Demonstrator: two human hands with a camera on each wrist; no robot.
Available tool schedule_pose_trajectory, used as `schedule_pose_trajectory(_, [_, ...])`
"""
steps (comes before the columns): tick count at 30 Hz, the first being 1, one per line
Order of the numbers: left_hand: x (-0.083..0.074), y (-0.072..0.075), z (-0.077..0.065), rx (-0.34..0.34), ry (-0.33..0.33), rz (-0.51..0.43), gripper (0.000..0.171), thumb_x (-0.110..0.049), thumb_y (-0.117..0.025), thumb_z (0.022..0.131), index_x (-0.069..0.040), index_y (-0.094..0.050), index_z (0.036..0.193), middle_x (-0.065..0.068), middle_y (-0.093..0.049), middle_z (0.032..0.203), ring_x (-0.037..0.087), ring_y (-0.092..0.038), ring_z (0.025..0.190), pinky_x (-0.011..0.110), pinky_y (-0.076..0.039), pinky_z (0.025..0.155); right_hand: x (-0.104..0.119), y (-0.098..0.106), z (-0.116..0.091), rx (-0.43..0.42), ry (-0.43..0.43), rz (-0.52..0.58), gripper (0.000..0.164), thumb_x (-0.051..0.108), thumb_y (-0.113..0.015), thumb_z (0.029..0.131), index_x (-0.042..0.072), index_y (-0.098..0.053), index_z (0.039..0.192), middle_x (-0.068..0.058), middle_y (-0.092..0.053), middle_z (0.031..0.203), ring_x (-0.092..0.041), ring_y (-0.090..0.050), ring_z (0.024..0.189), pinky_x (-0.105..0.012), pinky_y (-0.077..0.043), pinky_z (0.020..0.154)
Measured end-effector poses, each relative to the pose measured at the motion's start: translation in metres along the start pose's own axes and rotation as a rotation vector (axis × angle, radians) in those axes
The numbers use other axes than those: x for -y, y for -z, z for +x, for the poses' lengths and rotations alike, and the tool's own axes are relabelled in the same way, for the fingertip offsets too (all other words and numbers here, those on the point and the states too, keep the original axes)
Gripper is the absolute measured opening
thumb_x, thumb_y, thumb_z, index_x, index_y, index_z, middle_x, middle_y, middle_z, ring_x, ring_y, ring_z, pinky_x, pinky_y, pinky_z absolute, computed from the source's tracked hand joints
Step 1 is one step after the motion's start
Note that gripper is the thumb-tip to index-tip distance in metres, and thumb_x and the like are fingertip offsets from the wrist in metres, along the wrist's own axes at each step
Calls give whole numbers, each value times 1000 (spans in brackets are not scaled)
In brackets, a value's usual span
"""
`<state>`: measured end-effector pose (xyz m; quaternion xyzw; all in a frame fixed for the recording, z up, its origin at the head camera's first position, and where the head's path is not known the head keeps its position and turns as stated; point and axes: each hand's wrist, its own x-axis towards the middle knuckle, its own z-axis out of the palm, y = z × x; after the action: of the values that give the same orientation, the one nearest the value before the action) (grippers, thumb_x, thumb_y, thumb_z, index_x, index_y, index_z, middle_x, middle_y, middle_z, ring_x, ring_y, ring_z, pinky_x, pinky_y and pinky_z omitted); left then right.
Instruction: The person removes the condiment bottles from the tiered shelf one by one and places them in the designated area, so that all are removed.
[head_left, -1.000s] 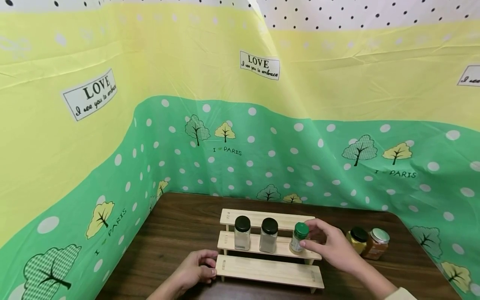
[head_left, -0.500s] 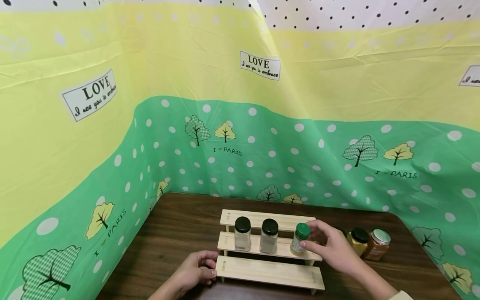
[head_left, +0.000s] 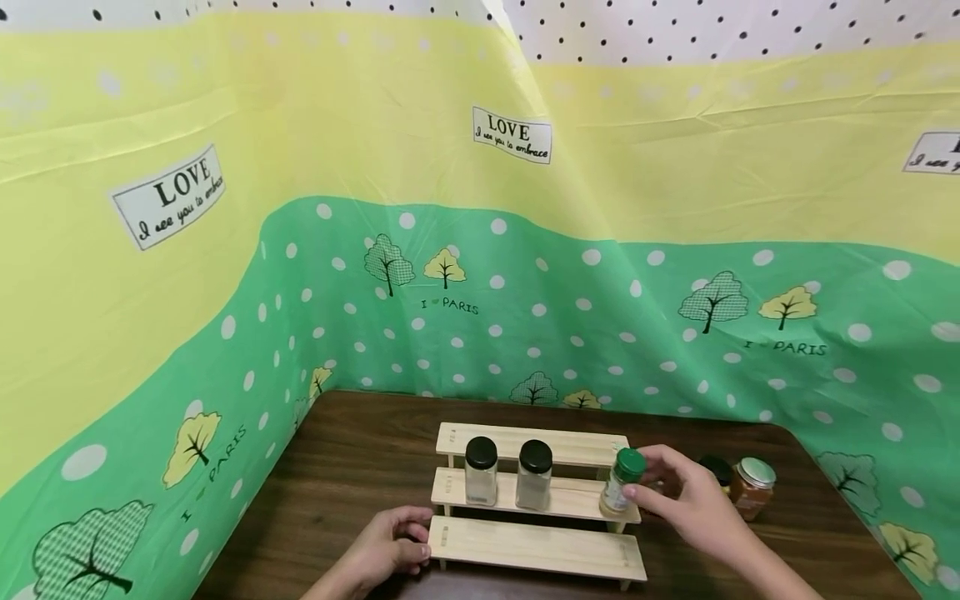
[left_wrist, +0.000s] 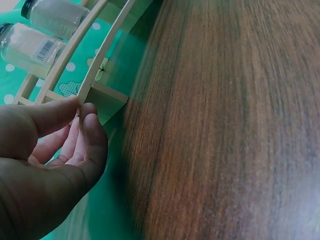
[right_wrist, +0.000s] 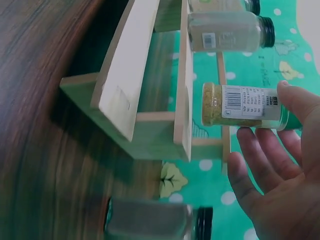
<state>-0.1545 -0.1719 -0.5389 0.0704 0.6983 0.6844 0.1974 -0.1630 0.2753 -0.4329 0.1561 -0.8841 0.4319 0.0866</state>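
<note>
My right hand [head_left: 686, 496] grips a green-capped spice jar [head_left: 618, 483] at the right end of the middle tier. In the right wrist view the spice jar [right_wrist: 240, 106] contains tan granules, bears a barcode label, and its base hangs a little apart from the shelf board. With thumb and fingers, my left hand [head_left: 386, 546] pinches the left end of the lowest board of the wooden three-tier rack [head_left: 536, 546]. Two clear jars with black lids, a left jar [head_left: 481, 475] and a right jar [head_left: 534, 479], stand upright on the middle tier.
Right of the rack, on the dark wooden table [head_left: 352, 450], stand an orange-brown jar [head_left: 752, 492] and a black-lidded jar [head_left: 716, 471] partly behind my right hand. A dark-lidded jar [right_wrist: 155, 220] shows low in the right wrist view. Patterned cloth [head_left: 450, 333] hangs behind.
My right hand has moved right with the green-capped spice jar, which now tilts slightly. The hand covers more of the black-lidded jar. My left hand stays on the rack; the head view has shifted slightly.
</note>
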Motion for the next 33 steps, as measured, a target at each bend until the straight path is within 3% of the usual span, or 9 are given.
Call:
schedule_pose_trajectory(16, [1,-1,0,-36,31,31,56,7,-70,82,13,-52,135,10,-63,97,20,-68,76,33,-58,64,-23,24,-31,-102,-136,-60,37,22,-81,90,9,-66,121,-3,-72,104,-1,-66,88,-27,-55,64])
schedule_pose_trajectory(22, [3,0,2,-38,39,35,55,5,-70,83,12,-53,135,10,-63,97,20,-69,77,32,-58,64,-37,25,-38,-64,-280,-68,47,31,-80,90,6,-64,127,-5,-71,109,-2,-65,87,-27,-56,66])
schedule_pose_trajectory(33, [0,0,2,-29,41,22,56,5,-69,83,13,-53,136,10,-62,97,20,-69,77,32,-58,65,-64,24,-42,21,-466,-66,67,40,-81,87,1,-57,136,-9,-70,117,-5,-67,91,-25,-57,74])
